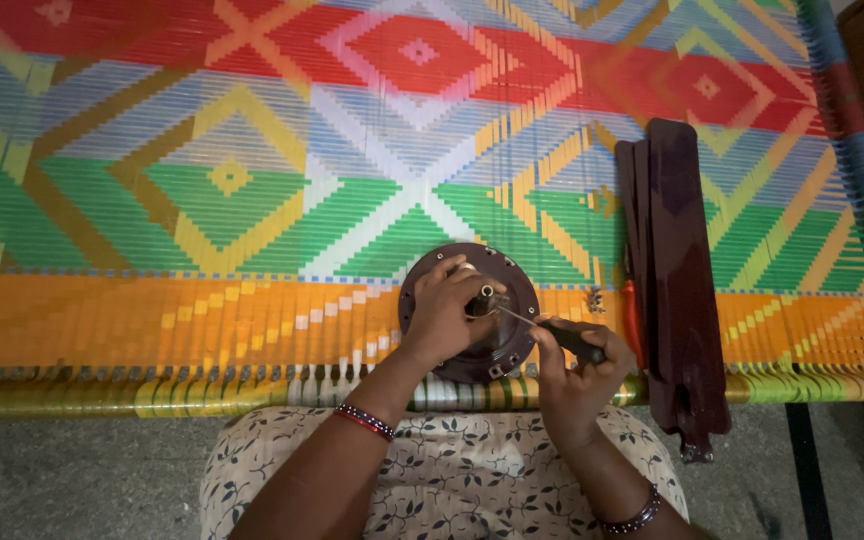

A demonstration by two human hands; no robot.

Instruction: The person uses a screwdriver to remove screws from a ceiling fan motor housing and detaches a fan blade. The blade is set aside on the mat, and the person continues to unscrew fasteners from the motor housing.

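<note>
Round dark-brown fan motor housing sits at near edge of woven cot, on orange band of weave. Left hand wrapped over housing's left half, fingers curled at centre shaft. Right hand closed around black handle of screwdriver; metal tip angled up-left, touching shaft. Dark-brown fan blades stacked just right of housing. Small pile of screws between housing and blades. Red-handled tool partly hidden beside blades.
</note>
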